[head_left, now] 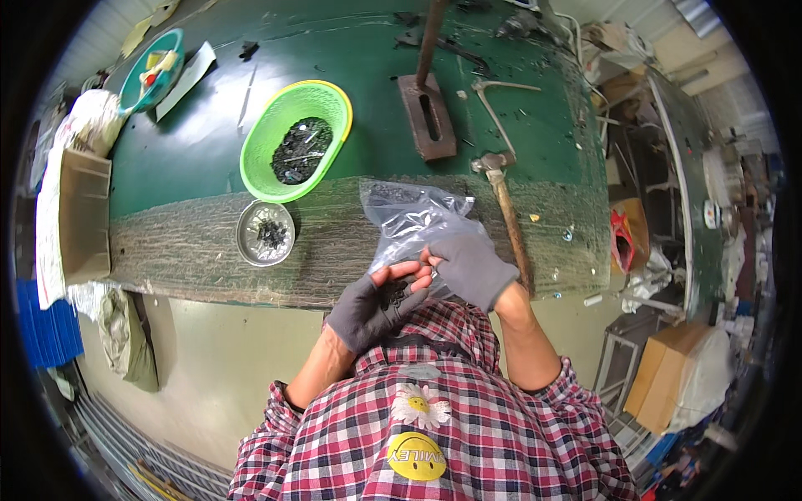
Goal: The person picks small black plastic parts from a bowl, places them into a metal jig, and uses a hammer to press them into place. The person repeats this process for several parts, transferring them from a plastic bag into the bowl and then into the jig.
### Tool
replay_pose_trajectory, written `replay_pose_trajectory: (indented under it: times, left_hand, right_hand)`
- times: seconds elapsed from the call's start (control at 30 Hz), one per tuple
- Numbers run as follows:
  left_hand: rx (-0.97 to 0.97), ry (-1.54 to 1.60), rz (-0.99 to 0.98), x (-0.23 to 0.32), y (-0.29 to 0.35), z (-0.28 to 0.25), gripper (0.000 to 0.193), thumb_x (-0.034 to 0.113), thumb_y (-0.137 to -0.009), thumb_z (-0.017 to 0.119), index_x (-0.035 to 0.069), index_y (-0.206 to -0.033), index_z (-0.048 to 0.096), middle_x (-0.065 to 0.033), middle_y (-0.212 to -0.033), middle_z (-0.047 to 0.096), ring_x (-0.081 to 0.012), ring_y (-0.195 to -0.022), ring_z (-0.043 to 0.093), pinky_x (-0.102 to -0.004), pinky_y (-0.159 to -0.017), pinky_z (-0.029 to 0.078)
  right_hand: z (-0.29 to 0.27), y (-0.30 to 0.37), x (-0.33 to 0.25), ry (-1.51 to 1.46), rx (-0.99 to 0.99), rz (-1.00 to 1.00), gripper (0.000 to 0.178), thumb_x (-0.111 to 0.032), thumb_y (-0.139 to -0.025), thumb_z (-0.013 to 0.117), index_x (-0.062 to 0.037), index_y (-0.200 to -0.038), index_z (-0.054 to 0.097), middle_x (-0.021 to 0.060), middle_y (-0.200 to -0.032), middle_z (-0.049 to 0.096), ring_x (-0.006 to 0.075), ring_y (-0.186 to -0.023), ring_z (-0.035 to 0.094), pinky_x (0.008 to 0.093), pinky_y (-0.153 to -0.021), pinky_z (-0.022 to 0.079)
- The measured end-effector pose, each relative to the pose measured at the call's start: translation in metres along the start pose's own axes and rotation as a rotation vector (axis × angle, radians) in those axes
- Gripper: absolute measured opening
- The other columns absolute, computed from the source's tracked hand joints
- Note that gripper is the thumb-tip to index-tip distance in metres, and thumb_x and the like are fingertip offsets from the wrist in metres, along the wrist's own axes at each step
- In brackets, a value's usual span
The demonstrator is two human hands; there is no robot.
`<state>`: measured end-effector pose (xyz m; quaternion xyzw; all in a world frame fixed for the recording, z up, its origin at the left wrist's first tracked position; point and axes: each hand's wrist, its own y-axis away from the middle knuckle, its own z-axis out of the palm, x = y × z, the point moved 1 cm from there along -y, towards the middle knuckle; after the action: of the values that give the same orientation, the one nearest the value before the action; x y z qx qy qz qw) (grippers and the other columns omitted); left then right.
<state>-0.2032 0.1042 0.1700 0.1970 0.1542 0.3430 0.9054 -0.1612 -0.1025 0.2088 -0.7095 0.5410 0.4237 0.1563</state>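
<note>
the clear plastic bag (pixel 409 219) lies on the workbench (pixel 188 238), partly beneath the right hand (pixel 473 269), whose fingers curl nearly closed, on what i cannot tell. the left hand (pixel 369 311) cups half-open, palm up, contents unclear. the bag looks light, limp, slippery: best taken by bunched folds.

Workbench (pixel 196 159), green-topped; from its centre: slotted block (pixel 434 148), two o'clock; hammer (pixel 508 209), four; clear bag (pixel 409 217), five; metal dish (pixel 266 258), eight; lime basket (pixel 261 150), nine; teal basket (pixel 138 89), ten.

Their gloves (pixel 478 271) are grey, fingerless; the garment (pixel 342 426) red, white and navy plaid; it bears a white daisy (pixel 420 408); a yellow disc (pixel 417 457).
</note>
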Motion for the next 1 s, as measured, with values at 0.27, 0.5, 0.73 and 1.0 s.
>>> replay_pose_trajectory:
  times: [0.27,0.5,0.73,1.0]
  left_hand:
    - [-0.161,0.067,0.506,0.033,0.051,0.010,0.055,0.038,-0.105,0.044,-0.002,-0.143,0.043,-0.0187,-0.153,0.039,-0.0320,-0.143,0.036,-0.0481,-0.119,0.031]
    - [-0.182,0.142,0.632,0.124,0.091,-0.035,0.068,0.048,-0.105,0.032,-0.007,-0.146,0.035,-0.0226,-0.153,0.037,-0.0345,-0.142,0.035,-0.0483,-0.119,0.030]
    - [-0.081,0.234,0.603,0.206,0.132,-0.081,0.068,0.049,-0.105,0.033,-0.007,-0.145,0.037,-0.0232,-0.153,0.037,-0.0349,-0.140,0.039,-0.0485,-0.118,0.031]
    - [-0.031,0.183,0.525,0.244,0.139,-0.097,0.067,0.048,-0.106,0.032,-0.006,-0.144,0.038,-0.0230,-0.152,0.037,-0.0328,-0.139,0.041,-0.0455,-0.118,0.034]
  right_hand:
    - [-0.005,0.001,-0.064,-0.374,-0.126,0.008,0.010,-0.002,-0.088,0.063,0.0045,-0.091,0.070,0.0123,-0.082,0.071,0.0181,-0.075,0.068,0.0301,-0.068,0.053]
    - [0.122,-0.102,-0.114,-1.080,-0.147,0.146,0.022,-0.001,-0.097,0.053,0.0046,-0.114,0.066,0.0099,-0.100,0.070,0.0149,-0.084,0.071,0.0247,-0.071,0.057]
    - [0.207,-0.175,-0.129,-1.268,-0.239,0.425,0.033,-0.025,-0.104,0.050,0.0001,-0.120,0.063,0.0090,-0.103,0.071,0.0124,-0.087,0.071,0.0224,-0.066,0.055]
    - [0.224,-0.185,-0.129,-1.587,-0.340,0.385,0.040,-0.018,-0.105,0.042,0.0051,-0.137,0.047,0.0179,-0.130,0.060,0.0238,-0.119,0.062,0.0343,-0.096,0.056]
